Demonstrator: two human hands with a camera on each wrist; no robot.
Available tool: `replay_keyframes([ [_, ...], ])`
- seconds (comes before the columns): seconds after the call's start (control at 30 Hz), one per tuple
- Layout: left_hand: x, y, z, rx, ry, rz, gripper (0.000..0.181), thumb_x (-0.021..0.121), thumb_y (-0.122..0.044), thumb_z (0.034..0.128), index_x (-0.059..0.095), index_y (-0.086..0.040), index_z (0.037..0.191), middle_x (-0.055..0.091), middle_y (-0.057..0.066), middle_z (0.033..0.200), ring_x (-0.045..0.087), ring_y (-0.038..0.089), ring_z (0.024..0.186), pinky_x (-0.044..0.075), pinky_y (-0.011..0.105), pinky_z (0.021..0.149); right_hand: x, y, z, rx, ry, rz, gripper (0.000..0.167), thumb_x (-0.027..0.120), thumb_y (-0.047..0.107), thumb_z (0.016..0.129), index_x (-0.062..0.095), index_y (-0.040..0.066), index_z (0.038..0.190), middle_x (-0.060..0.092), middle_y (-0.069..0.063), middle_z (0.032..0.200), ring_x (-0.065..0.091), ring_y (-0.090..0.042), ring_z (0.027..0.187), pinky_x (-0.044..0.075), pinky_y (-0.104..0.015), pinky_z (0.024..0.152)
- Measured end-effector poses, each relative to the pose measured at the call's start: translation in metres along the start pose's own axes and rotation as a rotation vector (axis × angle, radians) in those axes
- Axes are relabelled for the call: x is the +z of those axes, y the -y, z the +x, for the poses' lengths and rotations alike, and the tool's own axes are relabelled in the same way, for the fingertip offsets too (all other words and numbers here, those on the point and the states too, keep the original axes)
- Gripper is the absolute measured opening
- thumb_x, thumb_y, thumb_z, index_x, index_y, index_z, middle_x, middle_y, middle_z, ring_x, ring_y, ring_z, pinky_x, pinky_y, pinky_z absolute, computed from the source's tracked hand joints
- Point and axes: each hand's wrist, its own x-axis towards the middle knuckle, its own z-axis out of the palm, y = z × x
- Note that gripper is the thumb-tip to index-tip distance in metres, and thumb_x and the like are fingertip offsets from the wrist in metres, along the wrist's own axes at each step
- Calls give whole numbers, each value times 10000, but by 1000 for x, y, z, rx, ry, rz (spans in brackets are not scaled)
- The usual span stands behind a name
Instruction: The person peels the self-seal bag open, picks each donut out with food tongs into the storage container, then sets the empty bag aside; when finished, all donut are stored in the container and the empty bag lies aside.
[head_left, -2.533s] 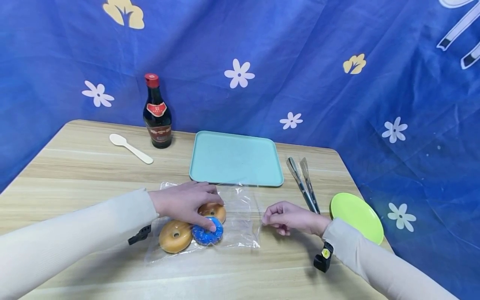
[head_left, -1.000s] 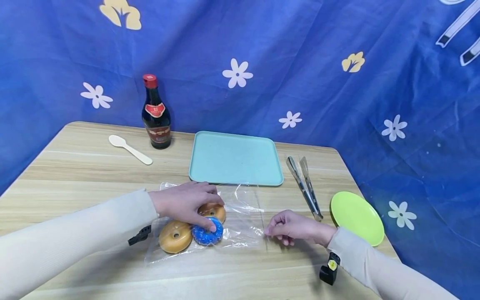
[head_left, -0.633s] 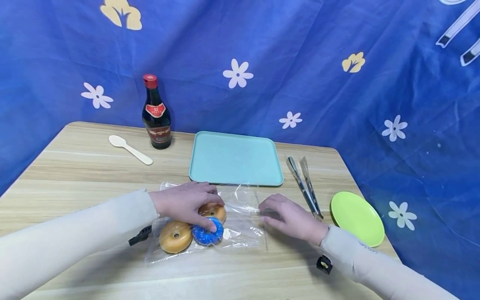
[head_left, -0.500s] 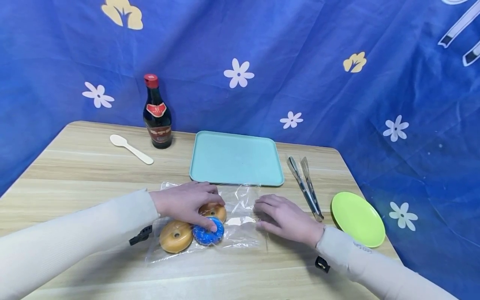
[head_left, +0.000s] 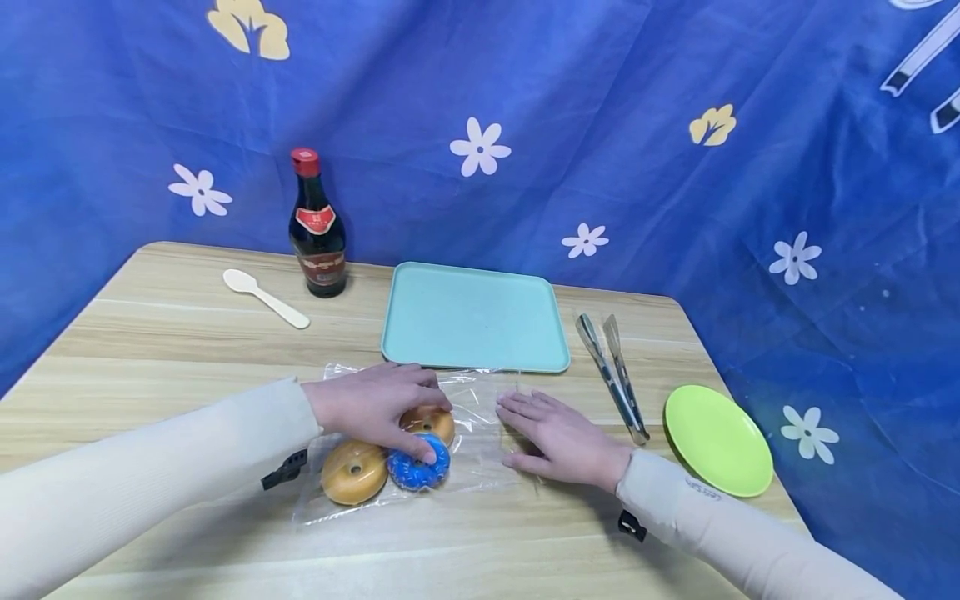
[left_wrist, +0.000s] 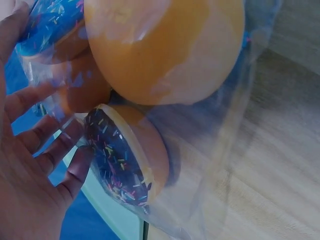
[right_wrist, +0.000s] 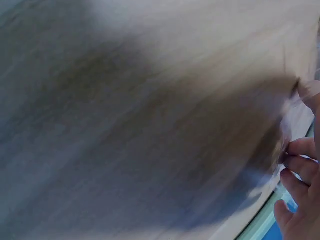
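Shifted left since a moment ago, to the clear bag (head_left: pixel 472 479): my right hand (head_left: pixel 562 442), fingers extended, thumb apart. The bag's long axis runs between my hands (right end nearer the right). My left hand (head_left: pixel 371 404) spreads across it, thumb over the blue donut (head_left: pixel 405 472).

Gap between tray (head_left: pixel 476 317) and tongs (head_left: pixel 611 381); bag (head_left: pixel 480 437) (edge unclear) fronts tray.
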Motion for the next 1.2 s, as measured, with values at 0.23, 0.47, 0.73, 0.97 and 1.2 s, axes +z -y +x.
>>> replay_keyframes([
  [0.23,-3,2,8,39,-12,-56,447,613,-529,1018,728,-162,1245,667,-14,1083,576,119,924,499,332,783,2,-2,2,1,-8,54,688,593,484,1042,478,32,1548,464,-152,1627,432,-330,1533,317,-501,1276],
  [0.47,-1,-4,23,3,-25,24,392,651,-488,1008,738,-175,1227,675,-13,1034,586,115,897,518,322,733,4,-2,2,26,-3,74,718,589,524,1035,463,53,1562,445,-127,1641,416,-308,1545,305,-470,1287],
  [0.73,0,-11,33,16,-33,41,151,762,-356,958,759,-207,977,621,-44,896,524,101,832,454,276,686,8,-3,3,15,-47,40,687,605,534,1022,538,54,1509,501,-143,1599,471,-309,1509,347,-455,1266],
  [0.97,2,-12,36,33,-46,14,82,783,-284,945,748,-232,893,612,-67,856,512,77,795,445,255,669,9,-1,3,30,-62,30,694,610,554,1012,559,51,1487,508,-146,1592,488,-305,1496,413,-432,1220],
  [1.2,2,-17,39,5,-76,-11,140,786,-219,933,720,-234,810,612,-84,819,524,68,762,461,246,659,7,2,3,49,-61,49,683,622,538,1011,560,52,1486,521,-148,1582,499,-304,1487,441,-429,1197],
])
